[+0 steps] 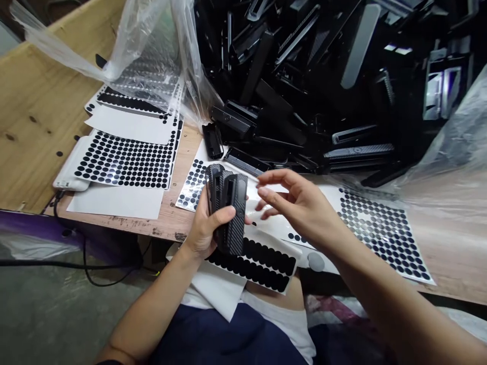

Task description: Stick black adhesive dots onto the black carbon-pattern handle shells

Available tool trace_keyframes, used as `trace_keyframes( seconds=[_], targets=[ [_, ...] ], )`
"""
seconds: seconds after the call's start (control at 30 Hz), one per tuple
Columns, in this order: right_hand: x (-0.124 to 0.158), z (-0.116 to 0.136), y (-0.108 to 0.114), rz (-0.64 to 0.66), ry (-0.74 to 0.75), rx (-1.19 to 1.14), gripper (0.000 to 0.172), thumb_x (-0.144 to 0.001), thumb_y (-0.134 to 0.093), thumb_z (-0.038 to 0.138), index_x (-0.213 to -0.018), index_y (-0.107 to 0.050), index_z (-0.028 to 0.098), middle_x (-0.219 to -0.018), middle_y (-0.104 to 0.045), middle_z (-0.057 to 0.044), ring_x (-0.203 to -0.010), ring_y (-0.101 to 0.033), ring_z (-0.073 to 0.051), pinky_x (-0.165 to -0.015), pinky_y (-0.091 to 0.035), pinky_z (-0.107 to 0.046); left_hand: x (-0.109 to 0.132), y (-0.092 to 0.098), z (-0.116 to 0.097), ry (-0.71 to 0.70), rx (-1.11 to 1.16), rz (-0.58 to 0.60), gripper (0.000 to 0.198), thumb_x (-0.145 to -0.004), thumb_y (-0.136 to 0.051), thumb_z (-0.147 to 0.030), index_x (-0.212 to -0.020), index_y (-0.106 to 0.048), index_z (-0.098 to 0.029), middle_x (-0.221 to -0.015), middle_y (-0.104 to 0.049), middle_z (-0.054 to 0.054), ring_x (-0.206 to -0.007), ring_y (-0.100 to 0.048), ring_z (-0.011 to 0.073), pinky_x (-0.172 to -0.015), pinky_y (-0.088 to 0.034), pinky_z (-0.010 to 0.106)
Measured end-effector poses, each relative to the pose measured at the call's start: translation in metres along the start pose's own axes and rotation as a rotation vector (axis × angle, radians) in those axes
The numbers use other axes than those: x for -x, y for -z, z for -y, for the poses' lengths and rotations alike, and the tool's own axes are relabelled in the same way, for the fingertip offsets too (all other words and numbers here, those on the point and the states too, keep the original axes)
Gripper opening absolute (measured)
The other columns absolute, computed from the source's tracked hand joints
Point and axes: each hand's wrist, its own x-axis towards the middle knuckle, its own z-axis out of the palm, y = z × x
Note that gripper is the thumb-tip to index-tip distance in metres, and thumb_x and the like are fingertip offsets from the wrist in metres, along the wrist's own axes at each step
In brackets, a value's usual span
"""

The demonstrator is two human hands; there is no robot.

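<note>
My left hand (207, 225) is wrapped round a few black plastic parts (235, 215) with a carbon-fibre pattern, its thumb pressed across the front one. Just right of them, apart from the parts, my right hand (291, 200) hovers with bent, separated fingers and nothing visible in it. Below both hands, a sheet of large black round stickers (266, 263) lies over my lap, with a white backing sheet (222, 291) under it. Behind the held parts, more black parts (247, 161) rest at the front of a big pile (281, 106).
Sheets of small black dot stickers lie left (125, 159) and right (380, 230) on the wooden table (175, 215). Clear plastic film (194, 66) drapes beside the pile. A white device (72, 165) with a black cable sits by the wooden board (45, 116) at left.
</note>
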Motion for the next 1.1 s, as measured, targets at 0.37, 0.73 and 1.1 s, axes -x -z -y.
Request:
trace_keyframes(
  seconds=[0.37, 0.73, 1.1],
  targets=[
    [0.013, -0.026, 0.009, 0.310, 0.172, 0.732, 0.011, -0.090, -0.064, 0.019, -0.086, -0.073, 0.023, -0.085, -0.075, -0.005, -0.067, -0.067, -0.020, -0.059, -0.048, -0.032, 0.001, 0.007, 0.000, 0.009, 0.121, -0.009, 0.052, -0.080, -0.081, -0.046, -0.117, -0.056, -0.020, -0.105, -0.073, 0.007, -0.070, -0.073, 0.0166, -0.057, -0.059, 0.025],
    [0.005, -0.013, 0.015, 0.228, -0.036, 0.435, 0.027, -0.092, -0.064, 0.047, -0.084, -0.073, 0.023, -0.083, -0.078, -0.006, -0.072, -0.071, -0.023, -0.062, -0.053, -0.033, -0.001, 0.005, 0.002, 0.003, 0.085, 0.024, 0.063, -0.086, -0.081, -0.046, -0.134, -0.049, -0.021, -0.109, -0.074, 0.009, -0.072, -0.075, 0.0173, -0.056, -0.061, 0.023],
    [0.006, -0.013, 0.013, 0.286, -0.045, 0.368, 0.018, -0.086, -0.073, 0.040, -0.080, -0.075, 0.023, -0.082, -0.074, -0.005, -0.072, -0.066, -0.021, -0.065, -0.053, -0.034, -0.001, 0.006, 0.004, -0.006, 0.107, 0.018, 0.056, -0.086, -0.081, -0.048, -0.124, -0.050, -0.021, -0.101, -0.072, 0.005, -0.071, -0.075, 0.0168, -0.054, -0.062, 0.023]
  ],
)
